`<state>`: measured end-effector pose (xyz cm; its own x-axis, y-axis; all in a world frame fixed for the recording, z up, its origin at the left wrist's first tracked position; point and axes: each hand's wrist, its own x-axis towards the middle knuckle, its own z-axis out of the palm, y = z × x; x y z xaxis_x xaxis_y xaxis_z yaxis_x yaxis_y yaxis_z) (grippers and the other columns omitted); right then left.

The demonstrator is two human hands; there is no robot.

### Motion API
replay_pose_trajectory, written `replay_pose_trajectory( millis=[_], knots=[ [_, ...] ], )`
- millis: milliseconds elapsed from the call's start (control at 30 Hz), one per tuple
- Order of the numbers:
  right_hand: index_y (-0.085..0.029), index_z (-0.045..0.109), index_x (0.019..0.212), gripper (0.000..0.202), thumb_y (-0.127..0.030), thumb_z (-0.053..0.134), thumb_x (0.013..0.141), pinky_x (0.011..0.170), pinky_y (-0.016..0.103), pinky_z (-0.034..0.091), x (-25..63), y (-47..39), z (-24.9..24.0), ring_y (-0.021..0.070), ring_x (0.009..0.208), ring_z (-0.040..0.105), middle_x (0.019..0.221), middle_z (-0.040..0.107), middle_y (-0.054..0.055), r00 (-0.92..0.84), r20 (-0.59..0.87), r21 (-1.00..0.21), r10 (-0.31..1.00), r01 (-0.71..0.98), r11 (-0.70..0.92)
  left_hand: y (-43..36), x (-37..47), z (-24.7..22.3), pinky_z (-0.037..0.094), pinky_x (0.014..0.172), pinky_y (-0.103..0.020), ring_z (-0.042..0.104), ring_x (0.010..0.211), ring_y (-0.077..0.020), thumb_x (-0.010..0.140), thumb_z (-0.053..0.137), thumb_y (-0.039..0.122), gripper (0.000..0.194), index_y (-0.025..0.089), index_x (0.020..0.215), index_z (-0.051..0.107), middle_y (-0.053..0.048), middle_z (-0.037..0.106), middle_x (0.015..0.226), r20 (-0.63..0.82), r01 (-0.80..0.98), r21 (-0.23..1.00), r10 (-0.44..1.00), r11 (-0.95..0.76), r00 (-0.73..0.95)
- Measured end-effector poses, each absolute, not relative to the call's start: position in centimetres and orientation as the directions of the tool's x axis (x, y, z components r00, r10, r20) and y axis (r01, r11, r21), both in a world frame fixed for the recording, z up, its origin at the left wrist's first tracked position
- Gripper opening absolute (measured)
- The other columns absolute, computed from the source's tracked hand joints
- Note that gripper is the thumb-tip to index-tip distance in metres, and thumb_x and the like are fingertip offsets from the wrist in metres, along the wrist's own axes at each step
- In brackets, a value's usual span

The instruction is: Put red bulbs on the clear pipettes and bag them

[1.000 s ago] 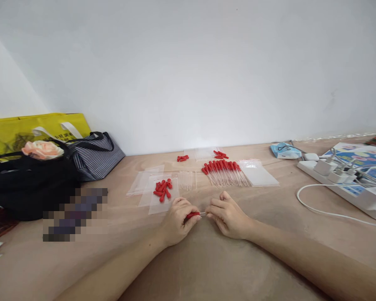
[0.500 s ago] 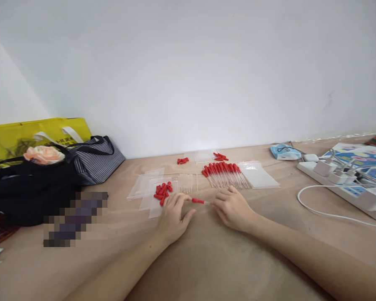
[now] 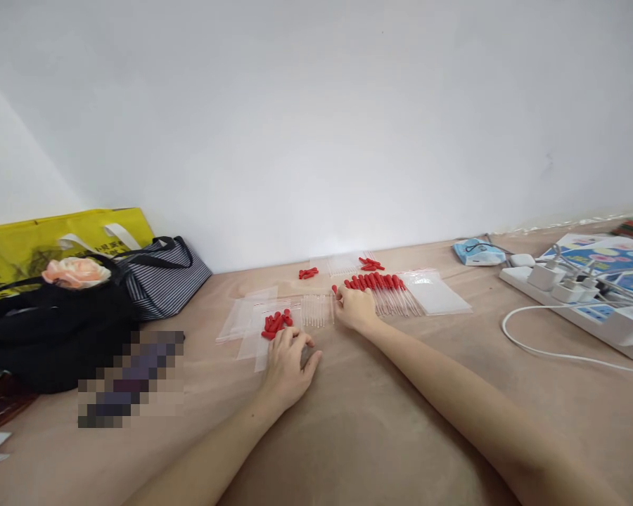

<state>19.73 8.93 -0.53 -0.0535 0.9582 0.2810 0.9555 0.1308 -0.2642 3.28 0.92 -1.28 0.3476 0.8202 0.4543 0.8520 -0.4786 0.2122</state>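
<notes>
My right hand (image 3: 356,309) is closed at the left end of a row of clear droppers with red bulbs (image 3: 374,282). One dropper's red bulb (image 3: 334,289) shows just beyond its fingertips, and the hand hides most of that tube. Thumb and fingers apart, my left hand (image 3: 289,364) rests on the table with nothing visible in it. Just beyond the left fingertips, a pile of loose red bulbs (image 3: 277,323) lies on clear plastic bags (image 3: 246,344). Bare clear tubes (image 3: 313,310) lie side by side between the pile and my right hand.
Small groups of red bulbs (image 3: 309,273) lie near the wall. A white zip bag (image 3: 437,292) is right of the row. Farther right are a blue packet (image 3: 478,252) and a power strip (image 3: 564,299) with cables. Bags, including a striped one (image 3: 163,277), stand left.
My right hand has moved forward and left with the red-bulbed dropper, from in front of the row to its left end. The left hand stays near the bulb pile.
</notes>
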Motion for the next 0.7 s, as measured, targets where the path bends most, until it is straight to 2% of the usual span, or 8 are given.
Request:
replay_pose_trajectory(
  millis=[300,500,700],
  knots=[
    [-0.016,0.06,0.085,0.025,-0.025,0.037,0.08,0.072,0.033,0.022,19.2,9.9,-1.2,0.0195,0.08,0.058,0.082,0.065,0.011,-0.007,0.249,-0.242,0.968,0.968,0.069,0.9,3.4,-1.3,0.036,0.076,-0.039,0.046,0.087,-0.024,0.072,0.055,0.026,0.008,0.018,0.071,0.054,-0.006,0.052,0.085,0.457,0.865,0.193,0.823,-0.463,0.338],
    [-0.013,0.063,0.081,0.028,-0.03,0.041,0.077,0.075,0.036,0.022,18.6,9.5,-0.8,0.0224,0.078,0.059,0.083,0.065,0.015,0.01,0.227,-0.218,0.974,0.975,0.041,2.8,1.9,0.8,0.028,0.081,-0.044,0.045,0.09,-0.0267,0.076,0.049,0.039,0.022,0.019,0.069,0.054,-0.008,0.054,0.089,0.566,0.976,0.109,0.819,-0.19,0.096],
    [-0.011,0.064,0.072,0.022,-0.014,0.043,0.074,0.076,0.037,0.022,17.4,9.9,-0.7,0.0202,0.069,0.059,0.075,0.065,0.014,-0.014,0.195,-0.189,0.981,0.981,0.051,4.5,0.0,1.4,0.027,0.084,-0.046,0.041,0.1,-0.0299,0.069,0.055,0.042,0.023,0.021,0.08,0.059,-0.01,0.052,0.102,0.461,0.994,0.089,0.887,-0.055,0.008]
  ],
)
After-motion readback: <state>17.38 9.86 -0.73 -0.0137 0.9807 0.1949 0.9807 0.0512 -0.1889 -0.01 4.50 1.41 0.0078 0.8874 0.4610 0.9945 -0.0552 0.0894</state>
